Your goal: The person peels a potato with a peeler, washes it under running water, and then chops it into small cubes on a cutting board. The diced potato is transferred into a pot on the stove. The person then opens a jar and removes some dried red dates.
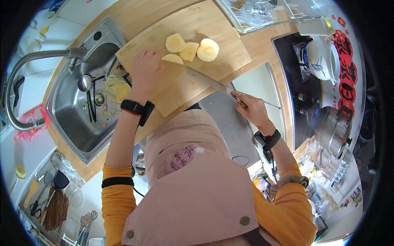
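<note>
My right hand (pixel 254 109) grips the handle of a kitchen knife (pixel 209 81), its blade angled up and left over the wooden cutting board (pixel 172 89). The blade's tip is close to a thin pale slice (pixel 172 58) on the board. Over the board's left part is my left hand (pixel 146 72), its fingers curled near that slice; whether they hold anything is hidden. Beyond the slice lie pale yellow peeled pieces, potato or apple: a flat-cut one (pixel 175 43), a wedge-like one (pixel 189 51) and a rounder one (pixel 208 50).
At the left, a steel sink (pixel 67 113) holds a ladle (pixel 85 83), dark sticks, a strainer (pixel 118 87) and scraps, under a curved faucet (pixel 12 92). To the right, a white pot (pixel 321 60) and a steel pot (pixel 331 132) stand on a black cooktop (pixel 284 61). A dish rack (pixel 246 18) stands behind.
</note>
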Available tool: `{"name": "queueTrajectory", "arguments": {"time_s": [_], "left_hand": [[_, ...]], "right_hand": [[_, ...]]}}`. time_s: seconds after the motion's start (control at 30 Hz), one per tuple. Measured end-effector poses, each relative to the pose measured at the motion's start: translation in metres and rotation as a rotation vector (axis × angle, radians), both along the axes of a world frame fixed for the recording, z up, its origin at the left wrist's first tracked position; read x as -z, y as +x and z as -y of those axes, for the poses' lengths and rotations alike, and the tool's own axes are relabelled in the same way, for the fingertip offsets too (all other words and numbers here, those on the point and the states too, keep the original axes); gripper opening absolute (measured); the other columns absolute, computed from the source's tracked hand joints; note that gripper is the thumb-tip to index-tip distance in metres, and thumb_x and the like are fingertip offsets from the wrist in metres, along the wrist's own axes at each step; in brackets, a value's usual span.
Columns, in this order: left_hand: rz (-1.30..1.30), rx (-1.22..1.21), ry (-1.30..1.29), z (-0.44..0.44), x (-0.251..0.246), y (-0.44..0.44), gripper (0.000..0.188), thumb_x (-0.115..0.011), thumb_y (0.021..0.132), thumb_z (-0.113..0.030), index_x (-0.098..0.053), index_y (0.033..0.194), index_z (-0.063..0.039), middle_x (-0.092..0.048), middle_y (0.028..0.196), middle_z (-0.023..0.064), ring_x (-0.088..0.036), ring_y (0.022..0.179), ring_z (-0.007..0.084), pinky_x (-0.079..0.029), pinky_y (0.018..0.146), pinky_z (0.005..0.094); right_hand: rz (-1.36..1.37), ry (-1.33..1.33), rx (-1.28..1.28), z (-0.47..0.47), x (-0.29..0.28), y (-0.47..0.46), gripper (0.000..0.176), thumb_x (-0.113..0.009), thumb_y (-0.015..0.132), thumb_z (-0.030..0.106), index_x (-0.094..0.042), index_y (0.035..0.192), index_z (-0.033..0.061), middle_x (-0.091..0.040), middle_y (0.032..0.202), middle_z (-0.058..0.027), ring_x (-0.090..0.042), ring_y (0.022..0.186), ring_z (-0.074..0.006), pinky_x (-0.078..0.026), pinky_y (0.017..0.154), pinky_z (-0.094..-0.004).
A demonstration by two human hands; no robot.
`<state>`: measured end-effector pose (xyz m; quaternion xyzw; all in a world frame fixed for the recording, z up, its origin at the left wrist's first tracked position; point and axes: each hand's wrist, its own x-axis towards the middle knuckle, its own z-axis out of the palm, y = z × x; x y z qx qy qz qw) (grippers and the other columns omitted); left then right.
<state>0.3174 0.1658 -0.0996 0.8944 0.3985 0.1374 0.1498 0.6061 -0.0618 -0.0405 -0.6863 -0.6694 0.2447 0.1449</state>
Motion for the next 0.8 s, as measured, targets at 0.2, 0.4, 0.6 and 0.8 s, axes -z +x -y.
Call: {"name": "queueTrajectory", "arguments": {"time_s": [0.2,0.4,0.6,0.8], "left_hand": [[-0.215,-0.016,-0.047,0.007,0.016,0.033,0.018,-0.066,0.080,-0.019,-0.060,0.091,-0.007,-0.060,0.091,0.0107,-0.062,0.089,0.0305,-0.050,0.076,0.0435],[-0.193,-0.140,-0.204,0.030,0.008,0.024,0.024,-0.068,0.083,-0.025,-0.059,0.093,-0.006,-0.061,0.088,0.0137,-0.063,0.084,0.0331,-0.051,0.069,0.0449],[-0.044,-0.409,-0.384,0.059,0.016,0.025,0.028,-0.070,0.082,-0.022,-0.058,0.103,-0.006,-0.063,0.097,0.0142,-0.063,0.086,0.0341,-0.051,0.072,0.0435],[0.104,-0.281,-0.067,0.081,0.032,0.033,0.028,-0.066,0.079,-0.011,-0.056,0.105,-0.006,-0.061,0.106,0.0134,-0.059,0.098,0.0335,-0.049,0.079,0.0434]], "right_hand": [[0.031,-0.066,0.089,0.008,-0.001,-0.010,0.035,-0.063,0.083,0.013,-0.067,0.118,0.0133,-0.061,0.071,-0.0110,-0.060,0.060,-0.0270,-0.051,0.059,-0.0361],[-0.046,-0.062,0.074,-0.024,0.015,-0.008,0.031,-0.062,0.083,0.015,-0.068,0.114,0.0117,-0.062,0.070,-0.0153,-0.062,0.064,-0.0318,-0.051,0.062,-0.0401],[-0.042,-0.215,0.117,-0.060,0.017,0.026,0.028,-0.060,0.086,0.019,-0.068,0.112,0.0117,-0.064,0.072,-0.0169,-0.062,0.065,-0.0337,-0.051,0.062,-0.0406],[-0.108,-0.142,-0.018,-0.063,0.015,0.042,0.030,-0.062,0.087,0.020,-0.066,0.116,0.0127,-0.062,0.068,-0.0153,-0.062,0.062,-0.0314,-0.050,0.060,-0.0389]]}}
